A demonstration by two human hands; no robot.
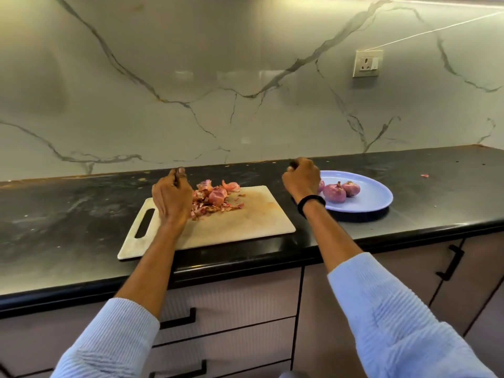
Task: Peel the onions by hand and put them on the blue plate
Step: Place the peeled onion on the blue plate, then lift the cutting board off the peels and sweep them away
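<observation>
Peeled purple onions (334, 192) lie on the blue plate (373, 199) at the right; three show, the leftmost partly hidden behind my right hand (301, 179). That hand hovers at the plate's left rim with its fingers curled in, its back toward me. A heap of pink onion skins (215, 199) sits on the pale cutting board (245, 225). My left hand (171, 197) rests over the board's left part, just left of the skins, fingers also curled shut. I see nothing held in either hand; both palms are hidden.
The black countertop (68, 214) runs the full width, with a marble backsplash behind and a wall socket (367, 63) above the plate. A small scrap of skin (424, 175) lies far right. Drawers with black handles (178, 320) are below the counter's front edge.
</observation>
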